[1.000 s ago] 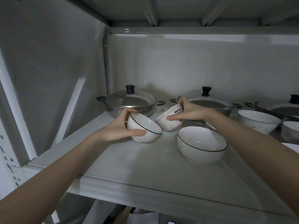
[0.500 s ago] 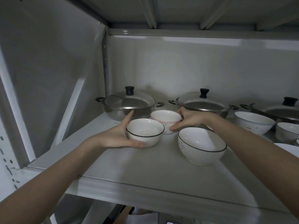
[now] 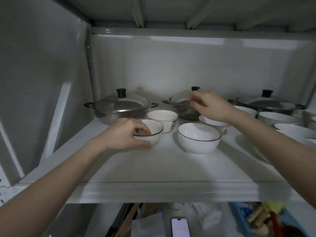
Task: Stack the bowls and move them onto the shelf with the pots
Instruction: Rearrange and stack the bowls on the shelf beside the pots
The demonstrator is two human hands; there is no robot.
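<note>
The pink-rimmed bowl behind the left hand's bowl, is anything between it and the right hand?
Nothing visible. The right hand hangs above the shelf, right of the pink-rimmed bowl, with bare air between. The left hand grips the black-rimmed bowl in front, outside that path.

Bowls (image 3: 199, 137) glossy white ceramic, thin dark rims; one behind (image 3: 162, 120) pink-rimmed. Pots (image 3: 120, 108) behind bowls: brushed dull metal, glass lids, black plastic knobs. Shelf (image 3: 153, 168) under bowls: smooth painted metal, matt grey-white.
</note>
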